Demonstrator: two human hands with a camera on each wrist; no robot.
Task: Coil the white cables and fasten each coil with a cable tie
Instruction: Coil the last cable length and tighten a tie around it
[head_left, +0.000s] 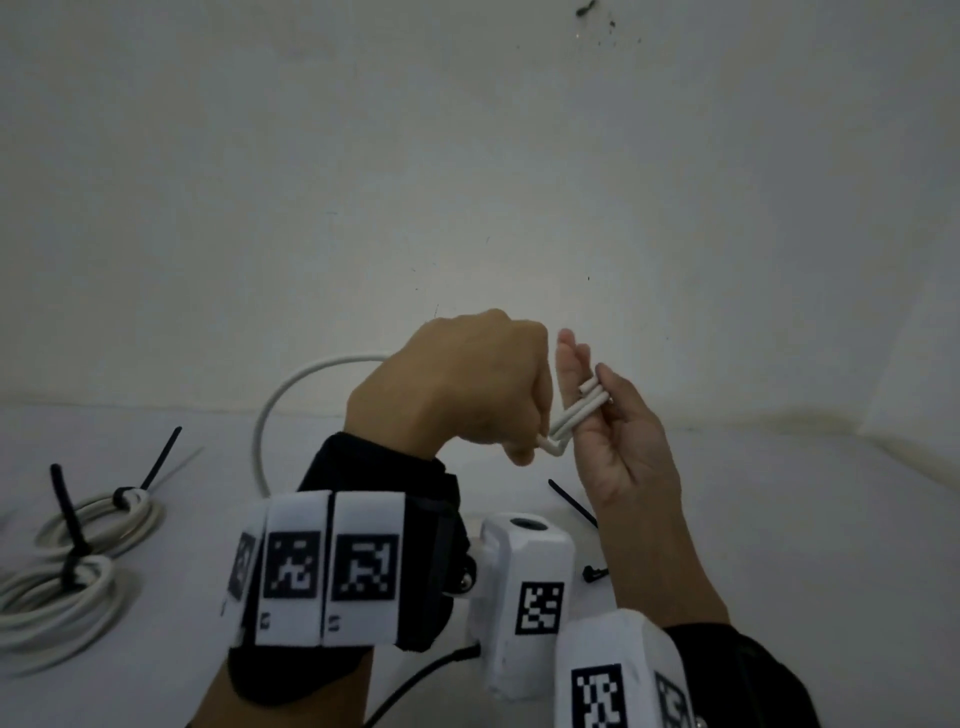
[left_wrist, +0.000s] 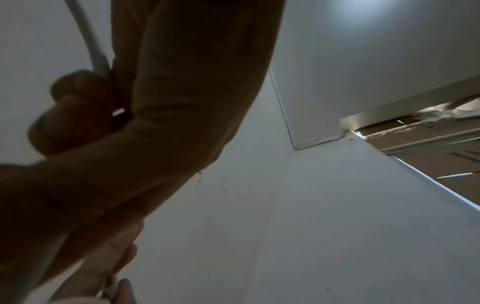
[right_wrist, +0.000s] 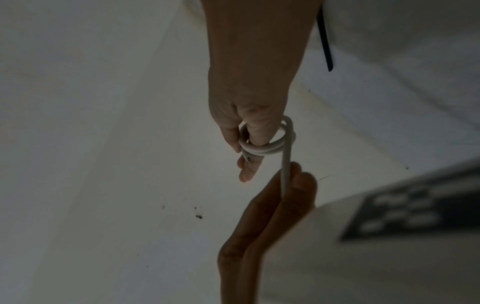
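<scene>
My left hand is clenched in a fist on the white cable, gripping it just left of my right hand. The right hand stands with fingers straight up; several small turns of cable are wound round them and the thumb presses on the turns. In the right wrist view the small coil rings the right hand's fingers, and the strand runs down into the left hand. The left wrist view shows the cable entering the dark left fist. The slack loops behind the left wrist.
Two coiled white cables, each bound with a black cable tie, lie at the table's left edge. A loose black cable tie lies on the white table under my right hand. A white wall stands right behind.
</scene>
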